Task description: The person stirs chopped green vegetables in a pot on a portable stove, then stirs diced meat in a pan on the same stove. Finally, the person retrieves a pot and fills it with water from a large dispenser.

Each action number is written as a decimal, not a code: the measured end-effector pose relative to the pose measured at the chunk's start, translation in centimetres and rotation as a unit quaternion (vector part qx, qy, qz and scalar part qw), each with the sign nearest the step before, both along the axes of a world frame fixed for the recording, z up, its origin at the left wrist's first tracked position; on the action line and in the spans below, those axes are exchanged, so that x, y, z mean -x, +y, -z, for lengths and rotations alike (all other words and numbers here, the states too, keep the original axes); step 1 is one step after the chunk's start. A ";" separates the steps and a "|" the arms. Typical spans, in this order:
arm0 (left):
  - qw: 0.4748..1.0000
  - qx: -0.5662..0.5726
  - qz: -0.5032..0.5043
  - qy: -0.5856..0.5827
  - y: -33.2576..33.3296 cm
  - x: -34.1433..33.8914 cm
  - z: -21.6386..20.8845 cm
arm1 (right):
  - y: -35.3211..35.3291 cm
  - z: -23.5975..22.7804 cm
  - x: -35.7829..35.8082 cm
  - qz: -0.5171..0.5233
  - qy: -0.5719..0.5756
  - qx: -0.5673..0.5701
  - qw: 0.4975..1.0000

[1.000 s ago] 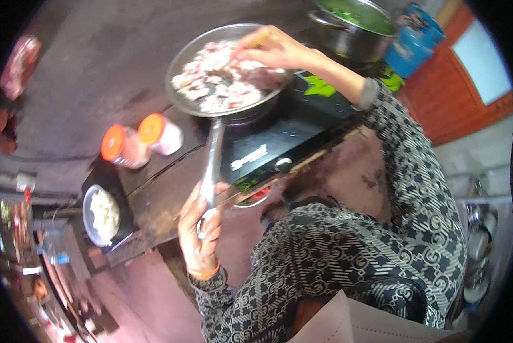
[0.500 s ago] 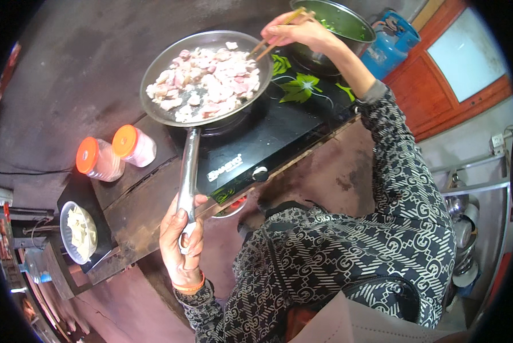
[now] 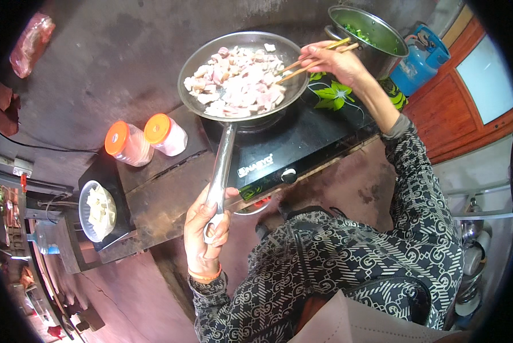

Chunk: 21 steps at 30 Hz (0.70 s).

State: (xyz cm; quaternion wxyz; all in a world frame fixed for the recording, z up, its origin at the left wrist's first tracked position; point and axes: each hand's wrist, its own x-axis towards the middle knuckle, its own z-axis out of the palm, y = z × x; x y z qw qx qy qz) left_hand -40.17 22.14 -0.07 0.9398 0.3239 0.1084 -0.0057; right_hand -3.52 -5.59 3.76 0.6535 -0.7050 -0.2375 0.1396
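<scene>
Silver handle (image 3: 224, 154) past edge of stove (image 3: 302, 143)

A worn brown wooden surface (image 3: 159, 220) is topped by a glossy black stove (image 3: 308, 143) printed with green leaves, two clear orange-lidded jars (image 3: 137, 147) and, at its left end, a flat black panel (image 3: 122, 206) bearing a round whitish bowl (image 3: 86, 214).

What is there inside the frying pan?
Inside the frying pan lie pale pink meat pieces; the chopsticks reach in too. Whatever lies directly under the meat is covered and cannot be seen.
</scene>
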 end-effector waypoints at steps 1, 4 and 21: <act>1.000 -0.001 0.002 0.003 0.1 0.1 0.1 | 0.9 0.5 0.5 -0.010 0.014 -0.034 0.999; 1.000 -0.015 -0.009 0.012 -0.2 0.2 -0.1 | 3.7 0.9 1.2 -0.015 -0.005 -0.098 0.995; 1.000 0.028 0.006 0.000 0.2 0.8 0.0 | 4.7 -3.6 5.8 -0.189 -0.255 0.060 0.946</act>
